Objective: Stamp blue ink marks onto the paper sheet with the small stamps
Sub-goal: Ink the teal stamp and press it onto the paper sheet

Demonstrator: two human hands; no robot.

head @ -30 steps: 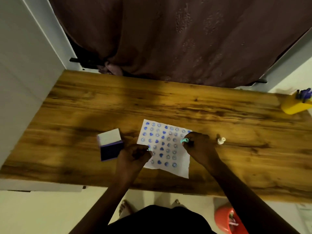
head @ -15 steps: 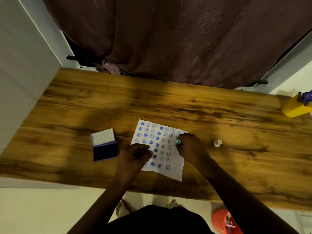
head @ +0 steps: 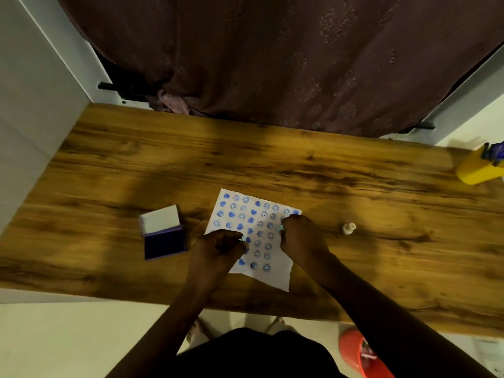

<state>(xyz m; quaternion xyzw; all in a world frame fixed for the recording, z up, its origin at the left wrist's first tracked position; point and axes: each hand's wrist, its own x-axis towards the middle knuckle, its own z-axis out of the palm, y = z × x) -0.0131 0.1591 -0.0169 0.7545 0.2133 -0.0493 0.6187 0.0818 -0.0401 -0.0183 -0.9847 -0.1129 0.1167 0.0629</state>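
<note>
We pinch a small teal stamp (head: 244, 238) in our left hand (head: 218, 248) and another (head: 281, 227) in our right hand (head: 301, 238), both down on the paper sheet (head: 256, 236). Light, hard plastic, they suit a fingertip hold near the top; the thin sheet could skid. Left of our grip sits the open ink pad (head: 163, 241), right a loose white stamp (head: 349, 228). Our fingers hide both stamp faces.

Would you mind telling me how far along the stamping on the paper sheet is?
Mostly done: blue hearts and smiley marks fill much of the paper sheet. In hand: left hand and right hand each press a small stamp onto it. Left: the bare strip along its near edge.
</note>
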